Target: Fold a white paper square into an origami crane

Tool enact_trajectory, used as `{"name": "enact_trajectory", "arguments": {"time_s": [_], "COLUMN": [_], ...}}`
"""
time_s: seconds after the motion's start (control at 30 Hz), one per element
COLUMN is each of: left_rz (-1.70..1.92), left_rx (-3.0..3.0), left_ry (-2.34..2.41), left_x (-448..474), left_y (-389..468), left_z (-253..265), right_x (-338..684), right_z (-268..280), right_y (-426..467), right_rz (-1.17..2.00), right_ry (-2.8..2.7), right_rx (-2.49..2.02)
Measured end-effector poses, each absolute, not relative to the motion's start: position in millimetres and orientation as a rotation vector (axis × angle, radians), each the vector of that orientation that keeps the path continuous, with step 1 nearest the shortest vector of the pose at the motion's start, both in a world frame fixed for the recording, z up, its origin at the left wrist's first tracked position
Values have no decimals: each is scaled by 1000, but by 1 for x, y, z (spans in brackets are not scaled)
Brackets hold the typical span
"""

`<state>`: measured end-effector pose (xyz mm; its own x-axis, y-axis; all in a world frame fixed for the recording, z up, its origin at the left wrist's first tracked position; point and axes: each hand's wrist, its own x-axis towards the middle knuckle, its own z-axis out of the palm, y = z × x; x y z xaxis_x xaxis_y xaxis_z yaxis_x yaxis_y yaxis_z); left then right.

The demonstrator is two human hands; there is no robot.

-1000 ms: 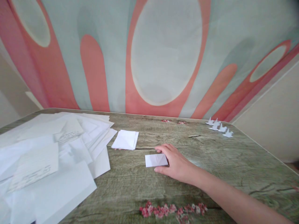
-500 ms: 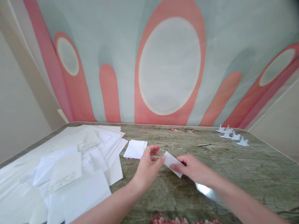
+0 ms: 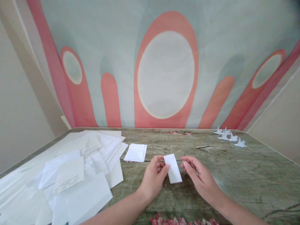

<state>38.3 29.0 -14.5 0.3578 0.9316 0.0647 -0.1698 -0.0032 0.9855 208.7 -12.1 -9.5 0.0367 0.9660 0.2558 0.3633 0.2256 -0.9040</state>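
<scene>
My left hand (image 3: 152, 176) pinches the paper rectangle (image 3: 173, 171) by its left edge; my right hand (image 3: 202, 178), just right of it, is loosely curled, apparently empty. That one-sided grip could let it twist. Square sheets (image 3: 135, 152) lie beyond my left hand.

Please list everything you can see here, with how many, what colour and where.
Folded paper: one, white, centre front
Square sheets: one small stack, number unclear, white, left of centre
Loose papers: large pile, too overlapped to count, white, left
Folded paper figures: five, white, far right corner
Tabletop: one, brown-grey wood pattern, below everything
Flower clusters: several, pink-red, bottom centre and far edge
Backdrop: one, grey-green with coral and pale shapes, behind
Side walls: two, beige, left and right
Left hand: one, bare, fingers holding the folded paper
Right hand: one, bare, just right of it
</scene>
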Motion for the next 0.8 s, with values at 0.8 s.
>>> {"name": "enact_trajectory", "arguments": {"time_s": [0.8], "left_rz": [956], "left_rx": [1615], "left_ry": [902], "left_x": [32], "left_y": [28], "left_z": [-22], "right_x": [207], "right_z": [-19], "right_y": [-8], "right_rz": [534], "right_ry": [-1624], "right_rx": [-1208]}}
